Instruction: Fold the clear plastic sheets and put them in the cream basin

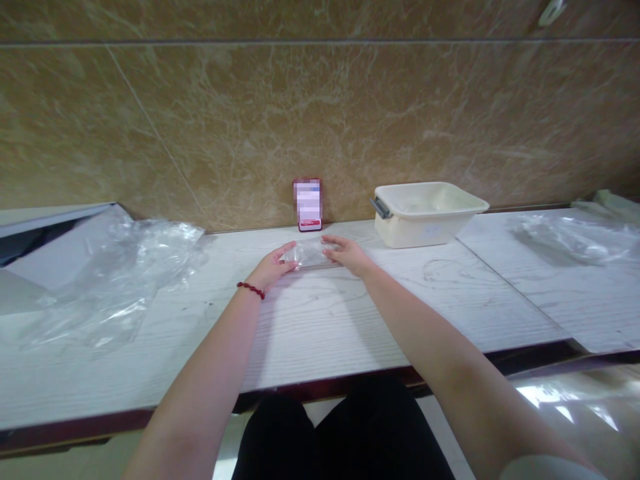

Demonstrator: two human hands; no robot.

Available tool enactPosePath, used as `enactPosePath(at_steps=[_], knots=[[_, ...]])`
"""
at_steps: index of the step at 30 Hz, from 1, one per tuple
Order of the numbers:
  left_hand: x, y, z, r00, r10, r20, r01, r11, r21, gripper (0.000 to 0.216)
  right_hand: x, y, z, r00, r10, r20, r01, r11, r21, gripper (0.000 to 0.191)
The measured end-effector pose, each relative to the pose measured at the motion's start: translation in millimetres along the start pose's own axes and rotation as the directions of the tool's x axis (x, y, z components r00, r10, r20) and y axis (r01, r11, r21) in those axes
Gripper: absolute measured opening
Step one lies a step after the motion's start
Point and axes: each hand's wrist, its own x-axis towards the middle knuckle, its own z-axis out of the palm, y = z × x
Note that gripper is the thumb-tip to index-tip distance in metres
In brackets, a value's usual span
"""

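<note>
A small clear plastic bag [313,255], flat and shiny, lies on or just above the table in front of me; whether it contains anything is hard to make out. My left hand [274,265], with a red beaded bracelet at the wrist, grips the bag's left end between thumb and fingers. At the opposite end, my right hand [349,255] holds it the same way, fingers on the far edge and thumb nearer me. Just behind the bag, a phone [310,205] in a red case leans upright against the wall with its screen lit.
A cream plastic bin [425,228] with a grey handle clip stands right of the phone. Crumpled clear plastic [125,293] and an open white box [55,257] lie at the left. More clear plastic [580,237] sits far right. The marble wall [250,133] bounds the white table [320,333].
</note>
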Motion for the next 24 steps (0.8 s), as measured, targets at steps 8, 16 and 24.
enactPosePath(at_steps=[8, 16, 24], knots=[[0.3, 1.0, 0.2, 0.998, 0.063, -0.009, -0.064, 0.998, -0.027, 0.074, -3.4, -9.6, 1.2, 1.0, 0.001, -0.013, 0.0, 0.991, 0.131, 0.05], [-2.0, 7.3, 12.3, 0.97, 0.206, -0.133, -0.206, 0.979, 0.014, 0.073, 0.9, -9.7, -0.8, 0.982, 0.158, 0.103, -0.188, 0.764, 0.617, 0.024], [-3.4, 5.5, 18.1, 0.954, 0.262, -0.145, -0.256, 0.965, 0.057, 0.073, -6.2, -15.4, 10.5, 0.954, 0.214, 0.211, -0.3, 0.733, 0.611, 0.014]])
